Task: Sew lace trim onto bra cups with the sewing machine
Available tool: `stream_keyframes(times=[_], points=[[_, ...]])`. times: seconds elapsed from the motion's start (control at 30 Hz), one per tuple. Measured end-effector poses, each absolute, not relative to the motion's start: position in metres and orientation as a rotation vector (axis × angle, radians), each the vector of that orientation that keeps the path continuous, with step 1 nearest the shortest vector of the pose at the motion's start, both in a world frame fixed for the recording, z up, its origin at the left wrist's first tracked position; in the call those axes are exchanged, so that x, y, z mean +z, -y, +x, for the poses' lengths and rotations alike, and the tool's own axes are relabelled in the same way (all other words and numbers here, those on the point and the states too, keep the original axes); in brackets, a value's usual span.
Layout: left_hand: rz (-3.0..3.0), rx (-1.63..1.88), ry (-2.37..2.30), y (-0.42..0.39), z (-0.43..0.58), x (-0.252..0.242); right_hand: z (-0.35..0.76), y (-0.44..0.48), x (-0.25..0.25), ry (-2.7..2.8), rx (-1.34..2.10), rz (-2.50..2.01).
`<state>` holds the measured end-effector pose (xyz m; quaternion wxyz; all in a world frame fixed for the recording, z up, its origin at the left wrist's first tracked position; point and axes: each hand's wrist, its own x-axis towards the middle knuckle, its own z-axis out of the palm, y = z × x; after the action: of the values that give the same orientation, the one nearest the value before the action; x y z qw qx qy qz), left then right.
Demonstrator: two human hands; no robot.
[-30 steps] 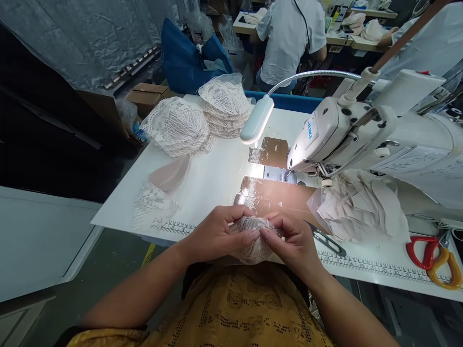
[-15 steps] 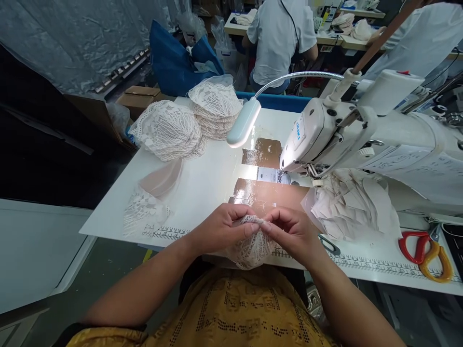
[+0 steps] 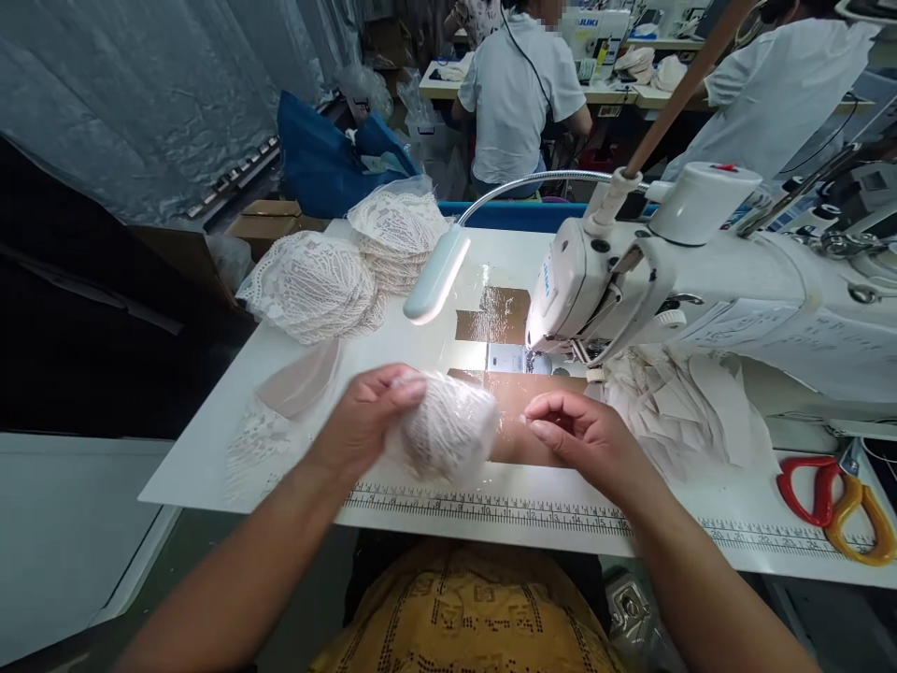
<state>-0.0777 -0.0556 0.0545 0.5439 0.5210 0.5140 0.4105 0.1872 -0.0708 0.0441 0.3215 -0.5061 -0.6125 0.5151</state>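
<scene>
My left hand [image 3: 361, 416] is closed around a white lace cup piece [image 3: 448, 432], held just above the white sewing table [image 3: 413, 350] near its front edge. To the right of that piece my right hand [image 3: 585, 437] hovers with curled fingers, apart from the lace, and nothing shows in it. Behind both hands is the needle area of the white sewing machine [image 3: 631, 280], lit by a gooseneck lamp [image 3: 435, 276].
Two stacks of lace cups [image 3: 315, 285] stand at the back left, with flat lace and a beige piece [image 3: 298, 388] nearer. A pile of cream fabric pieces [image 3: 679, 411] lies under the machine arm. Red and orange scissors [image 3: 833, 495] lie at the right. Other people sit at tables behind.
Both hands pinched the lace piece at the table edge. Now my left hand alone has lifted it forward over the table, my right hand has let go, and the view has tilted up.
</scene>
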Motion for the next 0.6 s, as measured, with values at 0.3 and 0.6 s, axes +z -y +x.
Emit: stream_keyframes(times=[0.3, 0.6], points=[[2.762, 0.411, -1.421, 0.005, -0.006, 0.026, 0.208, 0.049, 0.048, 2.026, 0.874, -1.639], [2.786, 0.043, -1.276, 0.038, 0.042, 0.021, 0.196, 0.042, 0.026, 2.268, 0.671, -1.583]])
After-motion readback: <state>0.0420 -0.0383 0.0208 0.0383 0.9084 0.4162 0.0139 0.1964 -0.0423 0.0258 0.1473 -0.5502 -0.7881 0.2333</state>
